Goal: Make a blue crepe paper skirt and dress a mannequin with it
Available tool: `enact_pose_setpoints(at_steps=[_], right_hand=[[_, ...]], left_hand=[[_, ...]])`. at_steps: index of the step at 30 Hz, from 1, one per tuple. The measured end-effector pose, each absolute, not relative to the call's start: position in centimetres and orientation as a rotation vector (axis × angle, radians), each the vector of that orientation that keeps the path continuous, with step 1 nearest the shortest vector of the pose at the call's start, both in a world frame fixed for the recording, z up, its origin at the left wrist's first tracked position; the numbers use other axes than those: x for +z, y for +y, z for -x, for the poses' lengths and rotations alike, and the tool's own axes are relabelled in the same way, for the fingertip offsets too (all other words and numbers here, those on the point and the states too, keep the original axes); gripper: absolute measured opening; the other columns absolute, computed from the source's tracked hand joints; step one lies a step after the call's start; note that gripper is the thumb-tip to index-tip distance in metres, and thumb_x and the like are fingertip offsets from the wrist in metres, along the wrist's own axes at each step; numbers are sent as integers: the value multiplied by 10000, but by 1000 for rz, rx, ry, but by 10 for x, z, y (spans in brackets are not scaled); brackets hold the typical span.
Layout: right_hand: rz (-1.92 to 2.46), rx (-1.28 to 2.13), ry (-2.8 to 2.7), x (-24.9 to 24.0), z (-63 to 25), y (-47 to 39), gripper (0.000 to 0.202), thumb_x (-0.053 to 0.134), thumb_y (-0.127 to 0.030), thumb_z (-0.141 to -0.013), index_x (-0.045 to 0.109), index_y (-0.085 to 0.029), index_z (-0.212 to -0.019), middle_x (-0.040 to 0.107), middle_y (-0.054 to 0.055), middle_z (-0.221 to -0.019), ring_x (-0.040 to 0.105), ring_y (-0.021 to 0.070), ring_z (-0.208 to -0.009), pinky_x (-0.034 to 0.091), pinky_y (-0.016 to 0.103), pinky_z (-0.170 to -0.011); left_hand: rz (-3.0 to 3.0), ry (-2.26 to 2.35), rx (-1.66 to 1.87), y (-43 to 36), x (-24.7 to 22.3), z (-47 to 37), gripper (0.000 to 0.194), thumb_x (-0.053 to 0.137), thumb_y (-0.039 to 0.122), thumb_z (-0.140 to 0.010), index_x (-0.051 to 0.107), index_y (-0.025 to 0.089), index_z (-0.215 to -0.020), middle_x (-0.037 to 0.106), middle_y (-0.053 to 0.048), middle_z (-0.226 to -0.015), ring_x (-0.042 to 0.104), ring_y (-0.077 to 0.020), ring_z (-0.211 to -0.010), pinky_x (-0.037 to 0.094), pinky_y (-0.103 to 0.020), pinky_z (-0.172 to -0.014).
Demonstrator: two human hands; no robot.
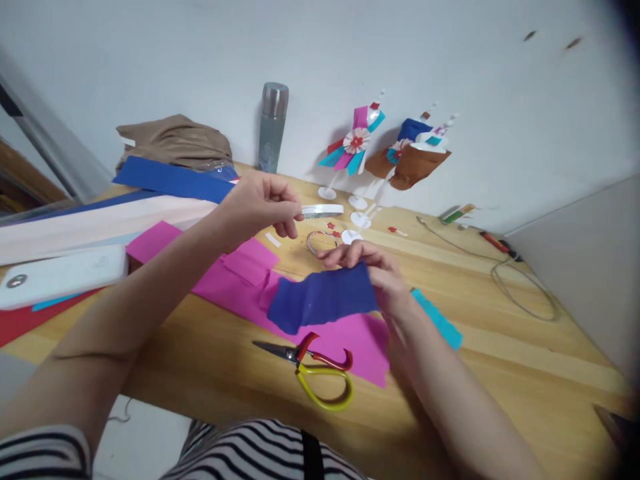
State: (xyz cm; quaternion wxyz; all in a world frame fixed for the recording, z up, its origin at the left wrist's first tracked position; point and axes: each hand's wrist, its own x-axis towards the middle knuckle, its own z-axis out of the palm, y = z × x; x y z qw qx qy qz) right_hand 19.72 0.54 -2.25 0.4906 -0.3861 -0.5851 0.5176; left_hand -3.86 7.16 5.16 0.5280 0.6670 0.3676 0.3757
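Observation:
My left hand (267, 203) pinches the edge of a thin white roll of tape (323, 211), held above the table. In my right hand (373, 270) is a strip of dark blue crepe paper (325, 297), gripped at its right end and hanging out toward the left. Beneath it, magenta paper (355, 343) lies on the wooden table. Scissors with red and yellow handles (303, 360) rest near the front edge, their blades pointing left. A turquoise strip (437, 319) lies to the right of my right wrist.
Decorated stands (356, 141) and a flask (273, 127) are at the back. Paper sheets (170, 180), brown cloth (175, 140) and a white device (65, 275) occupy the left. A cable (515, 293) and a red-and-black tool (495, 242) lie at the right.

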Motion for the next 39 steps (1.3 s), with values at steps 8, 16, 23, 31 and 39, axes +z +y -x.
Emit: enact_pose_setpoints(at_steps=[8, 16, 23, 31, 39], right_hand=[[1151, 1121, -1180, 2, -214, 5, 170, 804, -276, -632, 657, -238, -709, 613, -29, -596, 555, 125, -514, 456, 270, -516], [1263, 1140, -1252, 8, -217, 1, 257, 870, -281, -591, 760, -229, -817, 734, 0, -706, 628, 140, -575, 512, 267, -516], [1166, 1131, -1077, 4, -217, 4, 231, 866, -256, -593, 649, -222, -666, 658, -23, -628, 572, 114, -541, 502, 247, -520], [1087, 1166, -859, -14, -230, 23, 161, 710, -259, -746, 662, -234, -897, 741, 35, -905, 718, 206, -929, 618, 350, -871], [926, 1250, -647, -14, -228, 24, 186, 618, -156, -718, 654, -232, -884, 777, 40, -880, 748, 239, -958, 626, 413, -927]], left_hand=[[-1591, 896, 850, 75, 41, 35, 65, 682, 142, -719, 687, 146, -654, 676, -18, -532, 638, -114, -504, 527, -192, -524], [-1598, 955, 786, 75, 37, 30, 88, 700, 146, -729, 685, 137, -643, 687, -34, -550, 645, -113, -506, 546, -194, -543], [-1552, 958, 777, 81, 28, 30, 112, 684, 153, -743, 687, 143, -632, 697, -49, -573, 649, -113, -510, 537, -194, -541], [-1530, 950, 773, 83, 29, 32, 94, 686, 147, -725, 677, 145, -632, 689, -50, -563, 641, -110, -507, 529, -189, -523], [-1516, 949, 759, 85, 27, 30, 90, 690, 164, -723, 675, 127, -642, 689, -36, -553, 633, -99, -483, 526, -172, -512]])
